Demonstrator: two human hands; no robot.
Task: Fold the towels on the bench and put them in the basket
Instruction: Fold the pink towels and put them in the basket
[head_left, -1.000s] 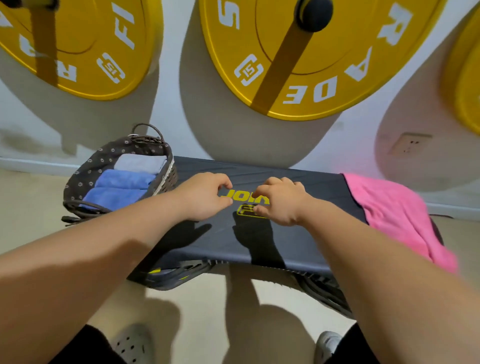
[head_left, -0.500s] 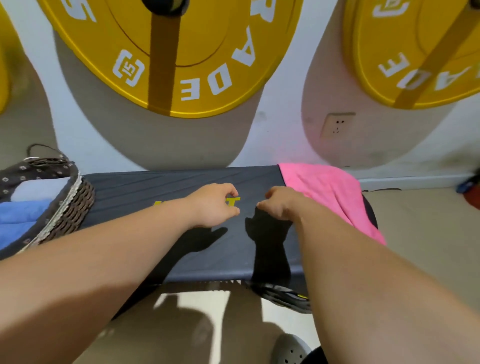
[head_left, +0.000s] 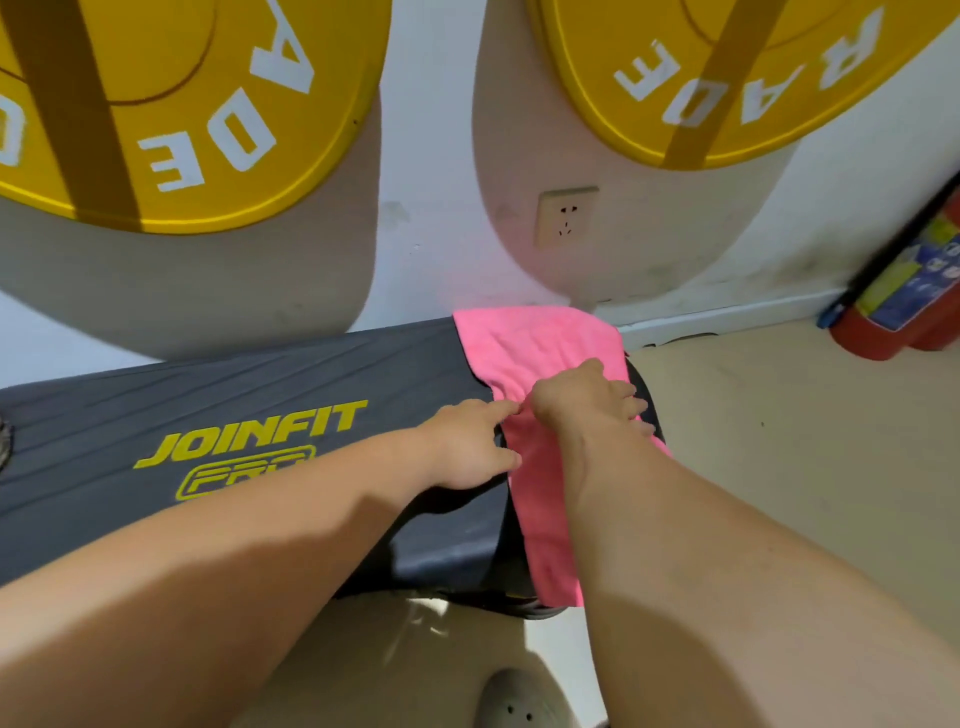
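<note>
Where hands (head_left: 524, 415) meet, pink towel (head_left: 540, 348)

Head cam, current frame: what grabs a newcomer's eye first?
The pink towel, draped over the right end of the dark bench and hanging down its front edge. Both hands meet on it: the left hand at its left edge, the right hand flat on top. Above, two big yellow weight plates hang on the wall, and a red fire extinguisher stands at far right.
</note>
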